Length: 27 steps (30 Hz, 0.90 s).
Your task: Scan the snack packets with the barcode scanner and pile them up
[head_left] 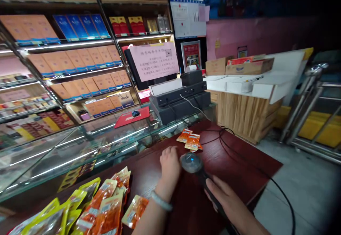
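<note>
- Fingers [210, 184] of the right hand [223, 194] were closed firmly round a dark handheld scanner [197, 167], and a small blue light [192, 159] glowed on top of its head!
- Over to the left hand [170, 161]: its fingers were curled inward, just beside the scanner's head; whether they held anything, you couldn't tell.
- Round that left wrist sat a pale bracelet [160, 201].
- Just past the scanner's head lay the small orange packets [192, 141], overlapping in a tight little cluster on the dark red-brown surface [239, 181].
- Down by the left forearm, a larger orange packet [135, 212] lay on its own, near a heap of orange packets [108, 212].
- Left of that heap, yellow-edged packets [48, 220] crowded together, several lapping over one another.
- A black cable [255, 167] snaked across the surface, looped near the far edge and dropped over the right side.
- Beyond, on a glass-topped case [117, 137], a mouse [135, 113] sat on a red mat [122, 120], with dark boxy equipment [178, 94] to its right and a pink sign [157, 64] upright behind.
- Peach-coloured boxes [82, 63] lined the lit shelves [71, 45].
</note>
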{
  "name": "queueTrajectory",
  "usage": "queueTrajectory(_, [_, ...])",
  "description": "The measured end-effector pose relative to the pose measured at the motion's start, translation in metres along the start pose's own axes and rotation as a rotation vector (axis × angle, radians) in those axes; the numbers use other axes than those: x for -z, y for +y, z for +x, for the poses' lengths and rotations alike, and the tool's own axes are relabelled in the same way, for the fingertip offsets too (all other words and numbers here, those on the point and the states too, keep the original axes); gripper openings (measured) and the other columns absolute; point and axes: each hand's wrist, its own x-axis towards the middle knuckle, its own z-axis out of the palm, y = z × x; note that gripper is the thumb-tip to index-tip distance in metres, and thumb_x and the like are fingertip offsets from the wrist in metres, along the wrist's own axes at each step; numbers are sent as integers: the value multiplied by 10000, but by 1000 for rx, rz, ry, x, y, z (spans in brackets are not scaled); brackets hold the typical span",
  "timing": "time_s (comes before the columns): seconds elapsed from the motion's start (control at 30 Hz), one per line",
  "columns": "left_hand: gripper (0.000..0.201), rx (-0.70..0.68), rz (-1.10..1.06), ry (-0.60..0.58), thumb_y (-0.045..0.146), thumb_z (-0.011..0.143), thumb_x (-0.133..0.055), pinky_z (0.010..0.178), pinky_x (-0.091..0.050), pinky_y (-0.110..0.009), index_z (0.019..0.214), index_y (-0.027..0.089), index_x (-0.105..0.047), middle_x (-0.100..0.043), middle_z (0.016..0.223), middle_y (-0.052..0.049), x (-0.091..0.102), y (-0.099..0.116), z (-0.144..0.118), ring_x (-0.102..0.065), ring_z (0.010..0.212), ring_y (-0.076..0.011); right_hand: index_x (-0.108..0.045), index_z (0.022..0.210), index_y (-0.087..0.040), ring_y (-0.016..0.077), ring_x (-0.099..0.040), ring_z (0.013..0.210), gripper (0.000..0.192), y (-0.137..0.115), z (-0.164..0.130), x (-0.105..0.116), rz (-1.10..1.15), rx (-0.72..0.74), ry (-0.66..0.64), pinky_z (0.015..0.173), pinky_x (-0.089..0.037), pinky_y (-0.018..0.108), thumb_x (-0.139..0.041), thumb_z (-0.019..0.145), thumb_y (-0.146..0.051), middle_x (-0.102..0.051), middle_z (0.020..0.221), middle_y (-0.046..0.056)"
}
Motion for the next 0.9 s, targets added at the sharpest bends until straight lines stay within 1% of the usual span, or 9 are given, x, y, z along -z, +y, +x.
queueTrajectory(0.17, [620, 46, 51, 3, 641, 855, -516, 901, -438, -411, 1125, 98, -646, -637, 1145, -197, -38, 49, 48, -559, 1118, -333, -690, 1197, -223, 171, -566, 552, 694, 1, 2, 32, 66, 0, 139, 516, -452, 253, -656, 728, -733, -589, 583, -23])
queueTrajectory(0.3, [627, 71, 82, -32, 618, 777, -641, 888, -454, -405, 1097, 78, -639, -659, 1121, -210, -51, 55, 64, -595, 1098, -339, -685, 1205, -226, 158, -559, 544, 719, 4, 3, 41, 85, -16, 197, 514, -438, 244, -667, 706, -744, -602, 609, -25])
queueTrajectory(0.43, [551, 159, 48, -160, 461, 738, -740, 824, -465, -329, 1136, 101, -611, -696, 1082, -189, -49, 37, 67, -656, 1040, -303, -697, 1185, -209, 153, -557, 576, 742, 7, 4, 40, 65, -15, 202, 489, -388, 220, -673, 686, -757, -624, 647, -18])
queueTrajectory(0.6, [276, 166, -82, -339, 372, 783, -687, 736, -444, -272, 977, 177, -658, -725, 1065, -118, -37, 3, 51, -677, 989, -257, -661, 1257, -215, 159, -564, 595, 746, 10, -1, 36, 38, -33, 156, 490, -390, 223, -654, 726, -740, -624, 649, -23])
queueTrajectory(0.67, [216, 168, -165, -301, 364, 817, -648, 711, -426, -258, 950, 194, -647, -729, 1019, -88, -31, -12, 40, -676, 935, -226, -660, 1272, -222, 192, -631, 699, 723, 11, -5, 34, 10, -48, 113, 551, -455, 238, -654, 746, -719, -680, 724, 3])
queueTrajectory(0.73, [162, 176, -282, -234, 342, 869, -578, 690, -409, -241, 926, 198, -623, -722, 942, -61, -24, -27, 27, -662, 855, -184, -691, 1239, -236, 237, -675, 903, 649, 11, -11, 29, 8, -29, 53, 725, -524, 272, -675, 763, -677, -741, 889, 41])
queueTrajectory(0.8, [170, 189, -407, -165, 331, 911, -500, 672, -394, -228, 871, 197, -596, -695, 847, -34, -18, -45, 14, -628, 772, -152, -734, 1168, -247, 271, -647, 1092, 589, 12, -16, 21, 27, 13, 39, 892, -512, 303, -701, 750, -660, -749, 1077, 67])
queueTrajectory(0.83, [194, 198, -467, -134, 337, 920, -474, 664, -388, -224, 843, 197, -584, -676, 804, -21, -14, -54, 7, -609, 739, -144, -748, 1140, -249, 283, -633, 1132, 584, 13, -19, 14, 36, 28, 48, 927, -502, 313, -708, 735, -668, -743, 1127, 75])
queueTrajectory(0.9, [226, 216, -572, -69, 366, 916, -462, 647, -377, -221, 800, 199, -562, -639, 742, 1, -6, -72, -8, -573, 695, -136, -745, 1144, -243, 290, -668, 1049, 634, 15, -24, -1, 28, 22, 53, 857, -531, 322, -702, 709, -702, -756, 1065, 87])
